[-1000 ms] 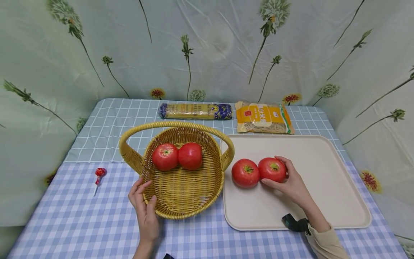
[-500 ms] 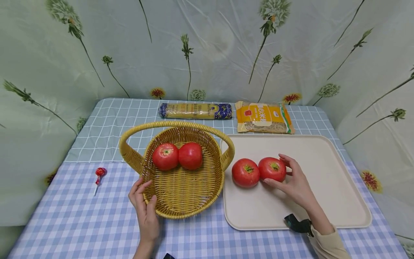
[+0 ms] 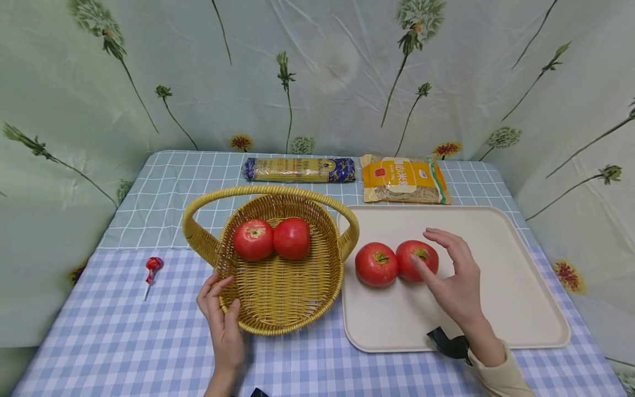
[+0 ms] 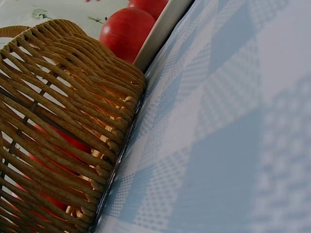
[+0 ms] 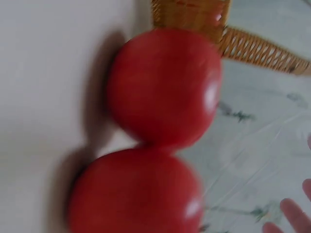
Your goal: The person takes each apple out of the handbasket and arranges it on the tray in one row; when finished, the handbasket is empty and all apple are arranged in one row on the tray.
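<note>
We see a round red apple with a greenish stem hollow [image 3: 408,261] on the large cream rectangular tray [image 3: 501,264]. Being nearly round, it shows us no clear long axis. It lies between nine and ten o'clock from the right hand [image 3: 457,278], much the nearer of the two hands. That hand has thumb and fingers spread wide and holds nothing; its thumb overlaps the apple in the head view, and we cannot tell whether they touch. A second red apple [image 3: 374,264] touches the first at nine o'clock. Further that way stands the round golden woven basket with a tall hoop handle [image 3: 283,300], with two more red apples [image 3: 291,238] side by side in its twelve o'clock half. The left hand [image 3: 225,331] rests on the basket's rim at eight o'clock, fingers relaxed and slightly apart. At twelve o'clock from the first apple, beyond the tray, we see an orange-and-clear noodle packet [image 3: 404,182]. A red-wrapped lollipop on a white stick [image 3: 154,263] lies on the cloth-covered bench [image 3: 74,342], at the basket's nine o'clock.
</note>
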Motion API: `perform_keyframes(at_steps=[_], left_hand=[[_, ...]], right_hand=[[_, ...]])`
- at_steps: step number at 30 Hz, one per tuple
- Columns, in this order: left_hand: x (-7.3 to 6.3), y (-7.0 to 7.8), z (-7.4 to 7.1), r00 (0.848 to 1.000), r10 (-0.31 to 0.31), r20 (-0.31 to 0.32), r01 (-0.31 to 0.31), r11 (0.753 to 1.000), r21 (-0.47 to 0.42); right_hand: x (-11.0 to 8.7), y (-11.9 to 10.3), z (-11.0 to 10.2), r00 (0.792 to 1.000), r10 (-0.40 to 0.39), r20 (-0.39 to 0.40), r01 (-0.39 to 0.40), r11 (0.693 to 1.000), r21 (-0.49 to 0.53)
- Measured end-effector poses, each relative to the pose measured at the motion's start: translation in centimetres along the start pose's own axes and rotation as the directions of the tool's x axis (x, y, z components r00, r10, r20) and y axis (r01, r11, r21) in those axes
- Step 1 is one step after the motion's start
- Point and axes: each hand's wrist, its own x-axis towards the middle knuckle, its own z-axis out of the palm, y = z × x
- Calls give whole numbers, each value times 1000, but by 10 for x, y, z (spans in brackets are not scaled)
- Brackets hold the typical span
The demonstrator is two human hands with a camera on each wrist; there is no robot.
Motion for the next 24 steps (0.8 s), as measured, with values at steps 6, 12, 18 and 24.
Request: perform_keyframes(at_steps=[6,12,18,24], left_hand=[[0,0,0,1000,2,2,-2,1000,4],[0,1,0,1000,-10,-7,10,1000,3],[0,0,0,1000,-15,-8,15,1000,7],[0,-2,0,1000,-13,-9,13,1000,4]], right_hand=[[16,-49,7,987,-157,-26,159,975,157],[22,-56,22,960,-279,-20,276,935,224],[28,-67,39,921,-389,-14,375,879,294],[36,-89,54,875,-484,-8,455,817,353]])
